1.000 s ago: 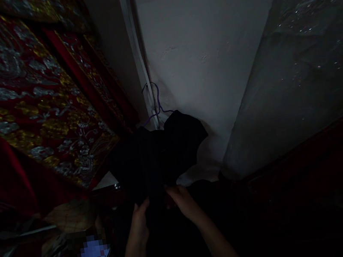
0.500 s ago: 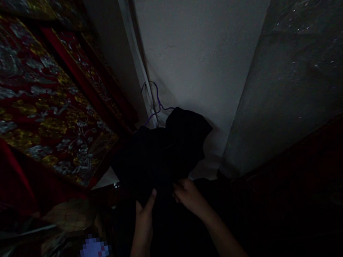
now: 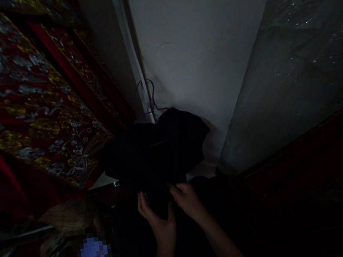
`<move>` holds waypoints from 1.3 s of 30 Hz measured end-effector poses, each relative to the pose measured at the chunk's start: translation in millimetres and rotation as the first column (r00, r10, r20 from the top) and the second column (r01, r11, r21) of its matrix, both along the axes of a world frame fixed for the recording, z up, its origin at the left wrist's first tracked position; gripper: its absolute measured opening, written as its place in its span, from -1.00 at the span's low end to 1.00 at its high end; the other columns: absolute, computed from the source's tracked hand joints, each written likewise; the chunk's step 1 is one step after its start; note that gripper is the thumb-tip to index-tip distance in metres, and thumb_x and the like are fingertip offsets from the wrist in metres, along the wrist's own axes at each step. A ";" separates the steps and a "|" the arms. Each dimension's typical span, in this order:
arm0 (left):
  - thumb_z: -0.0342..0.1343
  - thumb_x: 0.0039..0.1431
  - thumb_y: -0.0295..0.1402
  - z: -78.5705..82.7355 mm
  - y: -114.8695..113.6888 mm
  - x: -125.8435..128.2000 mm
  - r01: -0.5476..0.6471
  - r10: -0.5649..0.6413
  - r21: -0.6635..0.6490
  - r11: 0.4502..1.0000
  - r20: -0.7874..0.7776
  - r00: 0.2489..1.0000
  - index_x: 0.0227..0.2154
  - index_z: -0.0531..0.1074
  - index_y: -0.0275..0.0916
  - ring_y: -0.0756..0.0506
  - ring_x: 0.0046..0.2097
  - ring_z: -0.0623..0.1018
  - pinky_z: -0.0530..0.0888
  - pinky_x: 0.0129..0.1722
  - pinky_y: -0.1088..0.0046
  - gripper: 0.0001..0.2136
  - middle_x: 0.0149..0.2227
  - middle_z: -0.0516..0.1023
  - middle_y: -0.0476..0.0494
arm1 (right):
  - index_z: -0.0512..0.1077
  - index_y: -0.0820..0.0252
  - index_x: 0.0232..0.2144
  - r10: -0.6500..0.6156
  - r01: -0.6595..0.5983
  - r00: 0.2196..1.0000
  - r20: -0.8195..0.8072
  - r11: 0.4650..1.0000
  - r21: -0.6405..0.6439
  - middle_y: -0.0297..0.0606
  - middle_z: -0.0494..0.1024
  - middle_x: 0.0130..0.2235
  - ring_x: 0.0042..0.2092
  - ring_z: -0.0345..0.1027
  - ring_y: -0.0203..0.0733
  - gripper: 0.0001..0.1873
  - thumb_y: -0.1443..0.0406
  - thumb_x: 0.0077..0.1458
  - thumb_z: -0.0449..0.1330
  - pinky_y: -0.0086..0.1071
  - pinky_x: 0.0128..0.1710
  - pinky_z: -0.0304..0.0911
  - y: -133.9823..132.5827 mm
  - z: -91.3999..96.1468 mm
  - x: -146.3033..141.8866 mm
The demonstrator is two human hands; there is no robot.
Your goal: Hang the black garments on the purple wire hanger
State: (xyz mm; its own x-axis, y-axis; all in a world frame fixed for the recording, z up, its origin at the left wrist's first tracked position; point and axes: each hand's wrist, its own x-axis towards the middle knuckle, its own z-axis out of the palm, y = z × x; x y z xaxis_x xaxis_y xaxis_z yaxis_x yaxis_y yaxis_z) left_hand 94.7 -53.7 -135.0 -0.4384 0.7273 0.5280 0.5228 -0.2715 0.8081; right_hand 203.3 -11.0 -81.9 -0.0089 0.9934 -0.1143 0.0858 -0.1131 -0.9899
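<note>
A black garment (image 3: pixel 159 152) hangs on a purple wire hanger (image 3: pixel 151 101) against a white wall, in very dim light. My left hand (image 3: pixel 158 221) is just below its hem, palm turned up and fingers curled around the dark cloth. My right hand (image 3: pixel 187 199) is beside it, fingers pinched on the lower edge of the same garment. The cloth below my hands is lost in shadow.
Red hangings with gold and silver embroidery (image 3: pixel 25 108) fill the left side. A grey plastic-covered panel (image 3: pixel 294 61) leans at the right. A white vertical strip (image 3: pixel 132 56) runs down the wall. Cluttered objects (image 3: pixel 46 244) lie low at the left.
My left hand has moved right and turned palm up under the hem, closer to my right hand. The garment has shifted slightly left.
</note>
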 end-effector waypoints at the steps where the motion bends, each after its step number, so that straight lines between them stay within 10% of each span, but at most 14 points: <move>1: 0.25 0.12 -0.34 0.1 -2.0 6.9 0.004 -0.004 0.000 1.000 0.001 1.000 0.40 -0.15 -0.11 -0.37 0.36 0.14 0.23 0.26 -0.06 -0.12 0.36 -0.05 -0.42 | 0.17 0.11 -0.76 0.000 0.000 1.000 -0.026 1.000 0.014 -0.45 0.13 -0.73 -0.64 0.01 -0.38 -0.39 -0.16 0.04 0.13 -0.42 -0.59 -0.06 -0.7 -0.4 -0.7; 7: 0.07 0.19 -0.46 -9.5 5.9 13.9 0.223 -0.224 -0.020 0.975 -0.118 0.967 0.12 0.35 -0.15 -0.27 0.19 0.39 0.39 0.12 0.06 -0.59 0.15 0.35 -0.32 | 0.36 0.19 -0.57 0.068 -0.059 0.993 -0.098 0.994 0.092 -0.41 0.27 -0.66 -0.59 0.16 -0.33 -0.43 -0.18 0.08 0.10 -0.42 -0.53 0.08 -6.1 1.6 -2.2; 12: -0.01 0.21 -0.44 -3.5 20.2 6.2 0.303 -0.306 -0.070 0.950 -0.042 0.951 -0.33 0.33 -0.21 -0.07 -0.32 0.48 0.43 -0.32 0.45 -0.96 -0.35 0.42 -0.07 | 0.42 0.20 -0.50 0.159 -0.148 0.983 -0.093 0.983 0.110 -0.36 0.36 -0.60 -0.54 0.27 -0.29 -0.52 -0.09 0.12 0.11 -0.43 -0.50 0.13 -10.3 3.3 -3.1; 17: -0.02 0.26 -0.40 10.3 29.1 0.4 0.280 -0.285 -0.061 0.958 -0.098 0.954 -0.46 0.26 -0.19 -0.03 -0.42 0.41 0.33 -0.40 0.50 -0.85 -0.47 0.37 0.01 | 0.42 0.20 -0.56 0.167 -0.156 0.978 -0.126 0.984 0.090 -0.38 0.35 -0.66 -0.59 0.21 -0.32 -0.54 -0.06 0.07 0.16 -0.45 -0.57 0.08 4.3 9.3 -0.5; 23: 0.01 0.31 -0.29 6.1 40.5 -13.3 0.347 -0.387 -0.243 0.906 -0.139 0.911 -0.39 0.41 -0.21 -0.09 -0.33 0.53 0.39 -0.28 0.43 -0.82 -0.40 0.51 -0.07 | 0.41 0.20 -0.57 0.020 0.045 0.964 -0.265 0.970 0.238 -0.40 0.34 -0.71 -0.65 0.13 -0.38 -0.61 0.00 -0.01 0.23 -0.50 -0.64 -0.03 59.4 109.7 16.3; 27: 0.04 0.28 -0.28 14.2 55.5 -26.2 0.379 -0.461 -0.396 0.836 -0.132 0.878 -0.42 0.41 -0.22 -0.09 -0.38 0.54 0.37 -0.35 0.44 -0.81 -0.44 0.52 -0.07 | 0.43 0.24 -0.54 0.113 -0.040 0.965 -0.237 0.955 0.295 -0.37 0.40 -0.68 -0.66 0.12 -0.42 -0.66 0.06 -0.01 0.23 -0.51 -0.65 -0.04 78.0 165.7 16.7; 31: 0.16 0.14 -0.39 57.2 69.3 -37.7 0.425 -0.527 -0.441 0.791 -0.136 0.839 -0.38 0.44 -0.22 -0.07 -0.37 0.55 0.41 -0.33 0.44 -0.97 -0.42 0.55 -0.05 | 0.41 0.22 -0.49 0.147 -0.068 0.972 -0.185 0.924 0.376 -0.41 0.40 -0.67 -0.66 0.15 -0.42 -0.62 0.02 0.09 0.17 -0.52 -0.63 0.02 69.0 162.4 7.8; 35: 0.15 0.20 -0.42 138.7 75.4 -37.4 0.436 -0.435 -0.037 0.899 -0.183 0.882 -0.04 0.37 -0.20 -0.04 -0.22 0.55 0.46 -0.18 0.43 -0.74 -0.22 0.54 -0.08 | 0.42 0.21 -0.47 0.111 -0.044 0.985 -0.134 0.904 0.425 -0.43 0.37 -0.67 -0.64 0.20 -0.40 -0.59 -0.01 0.15 0.15 -0.51 -0.62 0.04 61.7 153.3 12.1; 39: 0.05 0.34 -0.38 208.8 85.3 -27.0 0.493 -0.406 0.147 0.857 -0.395 0.824 0.13 0.37 -0.17 -0.04 -0.16 0.53 0.46 -0.09 0.39 -0.68 -0.16 0.53 -0.10 | 0.43 0.20 -0.46 0.100 -0.057 0.993 -0.061 0.866 0.496 -0.42 0.39 -0.64 -0.61 0.22 -0.39 -0.63 0.05 0.21 0.13 -0.50 -0.59 0.06 59.5 167.9 24.1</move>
